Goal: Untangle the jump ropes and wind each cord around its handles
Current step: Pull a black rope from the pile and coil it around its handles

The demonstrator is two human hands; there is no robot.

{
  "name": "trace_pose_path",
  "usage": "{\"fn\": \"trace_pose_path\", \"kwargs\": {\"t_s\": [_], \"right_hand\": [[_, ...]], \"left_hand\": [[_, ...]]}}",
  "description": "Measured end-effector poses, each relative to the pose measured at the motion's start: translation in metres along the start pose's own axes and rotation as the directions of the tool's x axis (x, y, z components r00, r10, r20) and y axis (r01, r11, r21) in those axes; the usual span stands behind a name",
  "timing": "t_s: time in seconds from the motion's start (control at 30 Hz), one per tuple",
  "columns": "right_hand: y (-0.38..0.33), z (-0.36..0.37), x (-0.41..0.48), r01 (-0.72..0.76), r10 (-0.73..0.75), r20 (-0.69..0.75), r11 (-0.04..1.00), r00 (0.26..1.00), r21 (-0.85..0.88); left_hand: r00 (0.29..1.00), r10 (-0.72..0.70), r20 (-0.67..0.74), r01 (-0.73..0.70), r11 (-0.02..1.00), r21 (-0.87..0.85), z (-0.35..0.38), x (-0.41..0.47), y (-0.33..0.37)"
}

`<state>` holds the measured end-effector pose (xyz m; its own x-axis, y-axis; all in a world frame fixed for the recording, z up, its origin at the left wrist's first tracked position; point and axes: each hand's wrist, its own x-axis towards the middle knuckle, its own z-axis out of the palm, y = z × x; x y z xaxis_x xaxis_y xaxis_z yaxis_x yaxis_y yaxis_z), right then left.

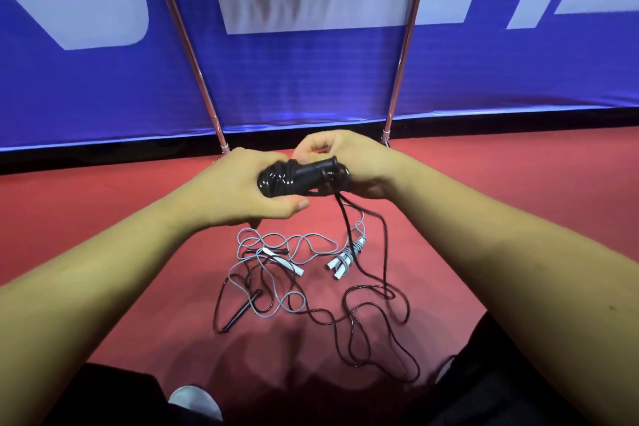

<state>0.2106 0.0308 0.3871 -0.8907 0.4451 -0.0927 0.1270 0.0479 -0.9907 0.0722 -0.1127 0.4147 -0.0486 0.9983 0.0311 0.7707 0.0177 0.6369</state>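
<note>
glossy black plastic cord point(276, 181), matt red floor point(484, 183), shiny metal poles point(401, 55)

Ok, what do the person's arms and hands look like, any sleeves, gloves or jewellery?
Both are bare: the left hand and right hand wear no gloves, and no ring, watch or band shows. The left forearm and right forearm show no sleeve up to the picture's edge. A small dark spot marks the right forearm.
</note>
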Motion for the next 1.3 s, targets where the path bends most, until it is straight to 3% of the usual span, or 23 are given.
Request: {"fn": "trace_pose_path", "kwargs": {"t_s": [0.13, 0.3, 0.4, 0.47, 0.53, 0.67, 0.77, 0.9, 1.03, 1.17, 1.3], "right_hand": [[0.018, 0.006, 0.001, -0.115, 0.113, 0.024, 0.986, 0.993, 0.123], [0.022, 0.012, -0.003, -0.174, 0.173, -0.024, 0.984, 0.985, -0.045], [0.02, 0.018, -0.005, -0.177, 0.172, -0.064, 0.981, 0.983, -0.085], [0.011, 0.025, -0.008, -0.181, 0.178, -0.045, 0.979, 0.983, -0.094], [-0.002, 0.033, -0.012, -0.171, 0.169, -0.028, 0.968, 0.985, -0.181], [-0.021, 0.043, -0.019, -0.02, 0.052, 0.046, 0.847, 0.998, -0.531], [-0.028, 0.037, -0.019, 0.028, 0.005, 0.052, 0.791, 0.999, -0.612], [-0.033, 0.023, -0.015, 0.104, -0.109, 0.036, 0.712, 0.993, -0.695], [-0.032, 0.012, -0.013, 0.111, -0.175, -0.023, 0.714, 0.984, -0.691], [-0.031, 0.005, -0.012, 0.082, -0.162, -0.075, 0.784, 0.984, -0.615], [-0.031, -0.006, -0.014, 0.045, -0.131, -0.121, 0.84, 0.984, -0.54]], "left_hand": [[0.981, -0.107, -0.159, 0.084, 0.986, -0.145, -0.003, 0.001, 0.003], [0.943, -0.146, -0.298, 0.033, 0.935, -0.353, -0.012, 0.009, -0.003], [0.916, -0.213, -0.34, 0.092, 0.936, -0.341, -0.024, 0.014, -0.017], [0.919, -0.234, -0.318, 0.179, 0.965, -0.192, -0.032, 0.014, -0.031], [0.933, -0.259, -0.249, 0.285, 0.955, 0.075, -0.035, 0.014, -0.043], [0.962, -0.236, -0.135, 0.271, 0.797, 0.54, -0.02, 0.019, -0.05], [0.977, -0.192, -0.095, 0.206, 0.719, 0.664, -0.001, 0.021, -0.042], [0.976, -0.218, -0.002, 0.157, 0.699, 0.697, 0.008, 0.018, -0.03], [0.981, -0.157, 0.111, 0.051, 0.77, 0.636, 0.02, 0.015, -0.01], [0.97, -0.225, 0.086, 0.18, 0.915, 0.362, 0.026, 0.011, 0.004], [0.976, -0.199, 0.084, 0.174, 0.955, 0.239, 0.024, 0.009, 0.006]]}}
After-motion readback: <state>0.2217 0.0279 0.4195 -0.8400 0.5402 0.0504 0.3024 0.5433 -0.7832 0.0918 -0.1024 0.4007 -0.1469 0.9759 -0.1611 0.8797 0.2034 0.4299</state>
